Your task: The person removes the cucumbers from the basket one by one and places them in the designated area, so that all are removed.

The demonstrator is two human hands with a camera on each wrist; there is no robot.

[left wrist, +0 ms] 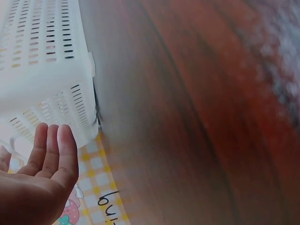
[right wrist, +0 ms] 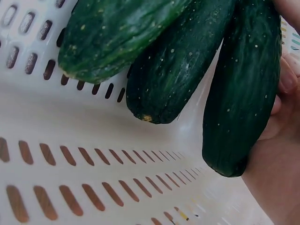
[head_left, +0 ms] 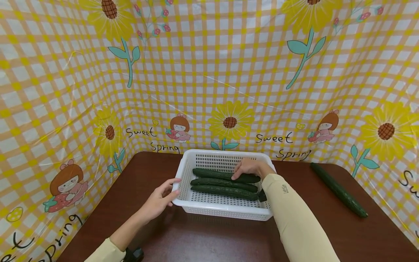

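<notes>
A white plastic basket (head_left: 226,209) with slotted walls stands on the table, three dark green cucumbers lying side by side in it. My right hand (head_left: 249,166) reaches over the basket's right side and grips the farthest cucumber (head_left: 206,173), thumb on the near side, fingers behind. Closer to me lie the middle cucumber (head_left: 212,182) and the nearest cucumber (head_left: 222,191); their ends show in the right wrist view. My left hand (head_left: 158,200) holds the basket's left rim, thumb and forefinger on top. Its other fingers (left wrist: 52,150) stand against or close to the outer wall; contact is unclear.
Another cucumber (head_left: 338,190) lies slantwise on the brown table (head_left: 226,236), right of the basket. A checked cloth (head_left: 209,80) with sunflowers hangs around the back and sides. The basket's far side stands close to it.
</notes>
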